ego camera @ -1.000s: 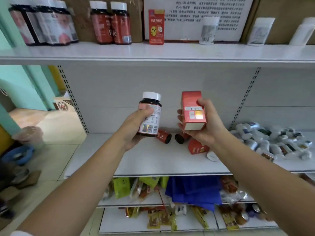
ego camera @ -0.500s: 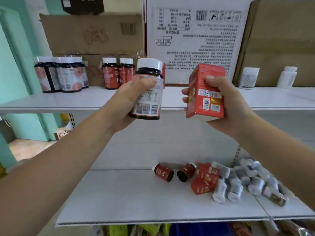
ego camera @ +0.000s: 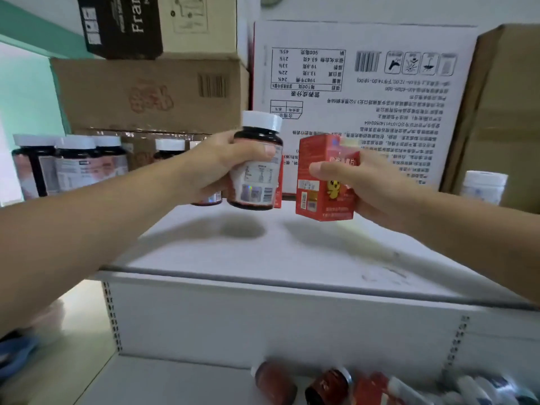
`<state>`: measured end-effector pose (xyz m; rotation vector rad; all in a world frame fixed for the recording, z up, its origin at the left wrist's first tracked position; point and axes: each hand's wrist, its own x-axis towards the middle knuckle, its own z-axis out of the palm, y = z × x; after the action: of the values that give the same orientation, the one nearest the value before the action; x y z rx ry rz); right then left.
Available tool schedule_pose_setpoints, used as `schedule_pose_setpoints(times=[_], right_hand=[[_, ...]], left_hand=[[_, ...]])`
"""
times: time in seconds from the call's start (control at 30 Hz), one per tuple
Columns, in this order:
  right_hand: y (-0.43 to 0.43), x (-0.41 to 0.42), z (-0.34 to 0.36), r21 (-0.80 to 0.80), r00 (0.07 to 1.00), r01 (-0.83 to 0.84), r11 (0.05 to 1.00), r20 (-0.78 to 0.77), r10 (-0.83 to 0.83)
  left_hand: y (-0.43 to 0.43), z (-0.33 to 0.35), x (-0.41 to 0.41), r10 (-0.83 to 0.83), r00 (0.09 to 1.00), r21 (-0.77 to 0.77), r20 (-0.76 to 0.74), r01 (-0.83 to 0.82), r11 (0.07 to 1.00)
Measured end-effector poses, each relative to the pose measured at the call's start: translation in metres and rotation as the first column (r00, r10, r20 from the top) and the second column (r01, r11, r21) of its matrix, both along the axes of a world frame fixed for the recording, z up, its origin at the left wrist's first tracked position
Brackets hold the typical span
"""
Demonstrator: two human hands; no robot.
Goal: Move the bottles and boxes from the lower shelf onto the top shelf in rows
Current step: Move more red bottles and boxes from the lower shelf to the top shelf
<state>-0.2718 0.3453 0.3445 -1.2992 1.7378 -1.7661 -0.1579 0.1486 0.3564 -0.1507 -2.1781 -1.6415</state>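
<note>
My left hand (ego camera: 214, 168) grips a dark bottle with a white cap (ego camera: 257, 159), upright just above the top shelf (ego camera: 263, 252). My right hand (ego camera: 377, 188) holds a red box with a yellow chick print (ego camera: 321, 182) beside it, slightly tilted, also above the shelf. On the lower shelf (ego camera: 175, 381) two small red bottles (ego camera: 274, 381) lie on their sides next to a red box (ego camera: 374, 387) and several white bottles (ego camera: 479, 390).
Dark white-capped bottles (ego camera: 73, 165) stand in a row at the top shelf's left, red-brown ones (ego camera: 169, 150) behind my left arm. Cardboard cartons (ego camera: 152, 92) and a white printed carton (ego camera: 365, 97) line the back. A white bottle (ego camera: 482, 185) stands at right.
Both hands have risen from the lower shelf and moved forward over the top shelf, carrying the bottle and the red box. The view has tilted upward.
</note>
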Motion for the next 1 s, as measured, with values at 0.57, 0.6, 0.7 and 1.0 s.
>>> schedule_pose_setpoints(times=[0.57, 0.6, 0.7, 1.0], right_hand=[[-0.069, -0.083, -0.03, 0.098, 0.965, 0.259, 0.961, -0.075, -0.252], [-0.069, -0.084, -0.031, 0.104, 0.961, 0.269, 0.957, -0.096, -0.26], [-0.07, -0.087, -0.032, 0.114, 0.958, 0.275, 0.955, -0.117, -0.262], [-0.074, -0.085, -0.034, 0.111, 0.908, 0.345, 0.932, -0.291, -0.301]], left_hand=[[-0.044, -0.027, -0.038, 0.096, 0.995, -0.25, 0.014, -0.09, 0.964], [-0.045, -0.027, -0.037, 0.089, 0.996, -0.254, 0.026, -0.08, 0.964], [-0.048, -0.026, -0.035, 0.108, 0.993, -0.271, 0.038, -0.094, 0.958], [-0.052, -0.021, -0.029, 0.061, 0.996, -0.264, 0.061, -0.042, 0.964]])
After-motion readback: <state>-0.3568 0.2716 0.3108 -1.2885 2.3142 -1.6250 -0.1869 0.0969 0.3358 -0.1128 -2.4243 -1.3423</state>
